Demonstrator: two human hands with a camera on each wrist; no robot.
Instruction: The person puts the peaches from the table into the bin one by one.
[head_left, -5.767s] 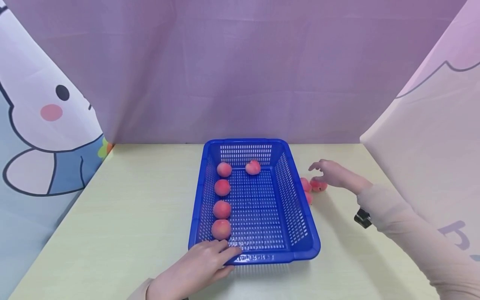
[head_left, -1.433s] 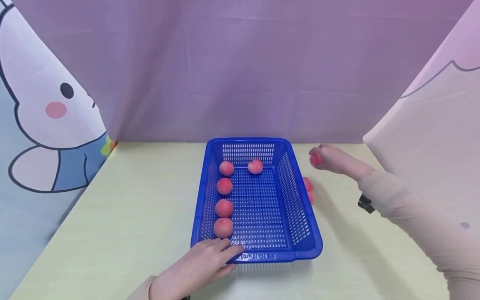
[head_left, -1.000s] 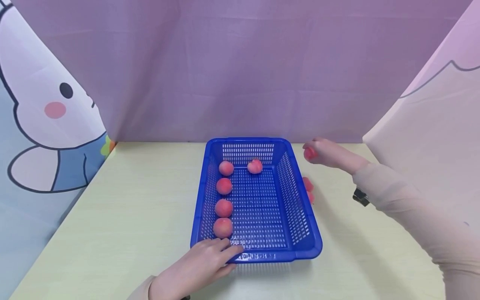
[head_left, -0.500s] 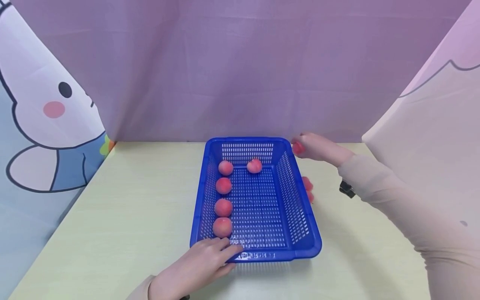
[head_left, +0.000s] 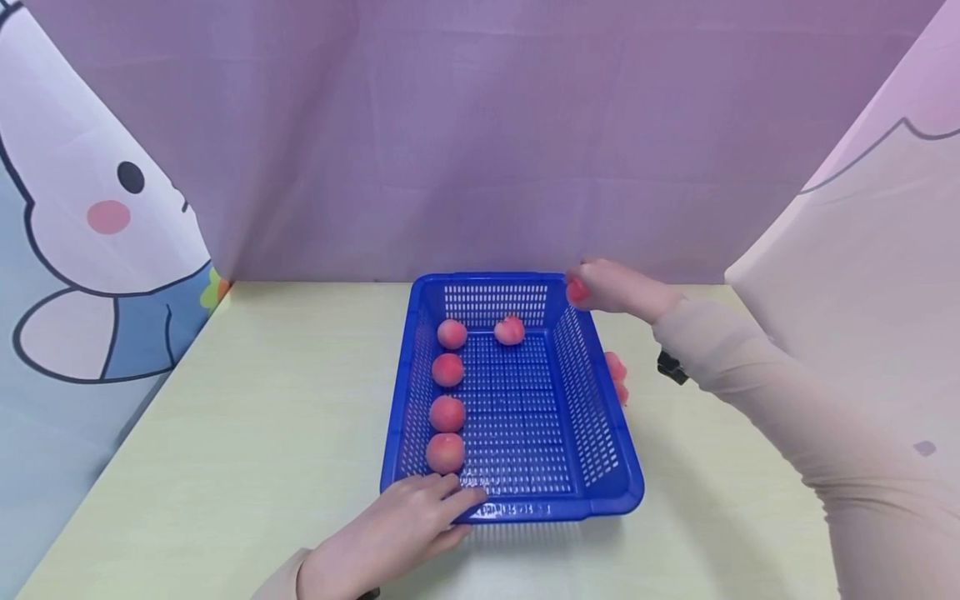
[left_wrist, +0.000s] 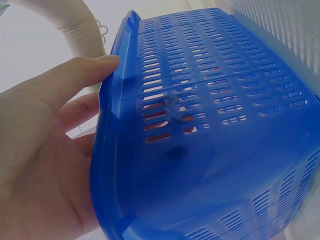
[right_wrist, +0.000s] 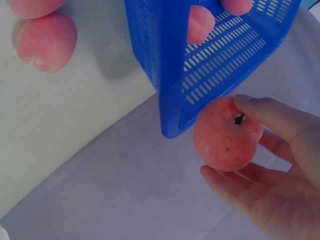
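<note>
A blue slotted plastic basket stands on the table. My left hand grips its near rim, thumb on the outside in the left wrist view and fingers over the edge. My right hand holds a peach between thumb and fingers, at the basket's far right corner. In the right wrist view that peach shows a dark stem pit. Inside the basket, several peaches line the left side, among them a near peach and a far peach. Another peach sits by the far wall.
Outside the right wall lie more peaches, partly hidden by the basket; the right wrist view shows two, one peach whole. The pale table meets a purple cloth backdrop behind the basket. Printed cloths hang at both sides.
My right hand picked up a peach from beside the basket, lifted it, and carried it left to the far right corner. My left hand stays on the near rim.
</note>
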